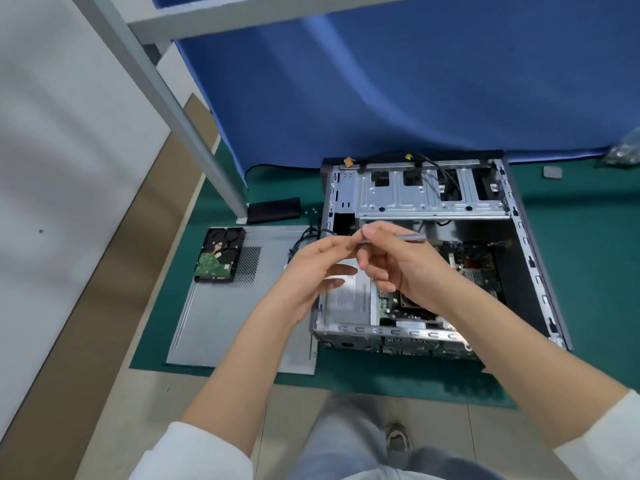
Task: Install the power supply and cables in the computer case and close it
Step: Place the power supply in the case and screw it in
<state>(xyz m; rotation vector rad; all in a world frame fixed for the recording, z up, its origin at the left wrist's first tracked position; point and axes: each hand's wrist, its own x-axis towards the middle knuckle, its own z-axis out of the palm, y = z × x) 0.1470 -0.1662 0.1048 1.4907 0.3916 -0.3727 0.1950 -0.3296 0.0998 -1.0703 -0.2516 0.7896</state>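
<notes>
A green mat (pixel 571 265) covers the floor below a blue partition (pixel 398 81). On it lies the open computer case (pixel 530 271), power supply (pixel 349 299) in its near-left corner. Left of the case, a hard drive (pixel 220 254) rests on the grey side panel (pixel 221 323). Above the case, the right hand (pixel 398 268) pinches a thin metal tool (pixel 408 237); the left hand (pixel 311 265), fingers loosely extended, touches its tip. Both forearms reach forward.
</notes>
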